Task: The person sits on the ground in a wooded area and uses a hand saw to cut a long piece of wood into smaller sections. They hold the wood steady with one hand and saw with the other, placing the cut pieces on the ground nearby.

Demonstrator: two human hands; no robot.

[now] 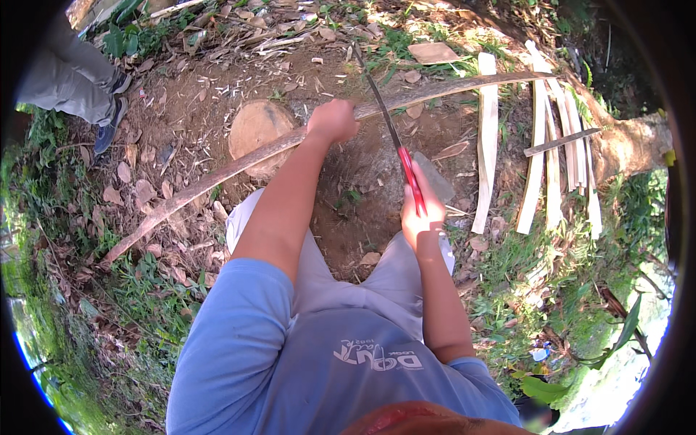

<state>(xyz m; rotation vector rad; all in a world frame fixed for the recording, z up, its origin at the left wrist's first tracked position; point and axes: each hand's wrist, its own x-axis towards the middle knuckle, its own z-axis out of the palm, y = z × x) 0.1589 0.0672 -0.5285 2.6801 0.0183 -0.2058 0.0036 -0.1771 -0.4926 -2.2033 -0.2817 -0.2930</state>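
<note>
The left hand [332, 120] clenched a long bamboo strip [239, 163] across a stump [255, 125]; the right hand [423, 210] gripped a red-handled machete [395, 138] (blade resting on the strip).

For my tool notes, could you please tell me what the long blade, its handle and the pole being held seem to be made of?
Long blade: likely dark, dull metal; thin and straight. Its handle, in the right hand: glossy red, perhaps plastic or paint. Pole, held by the left hand: probably bamboo or wood; grey-brown, weathered, matte, lying across a pale cut stump.
</note>
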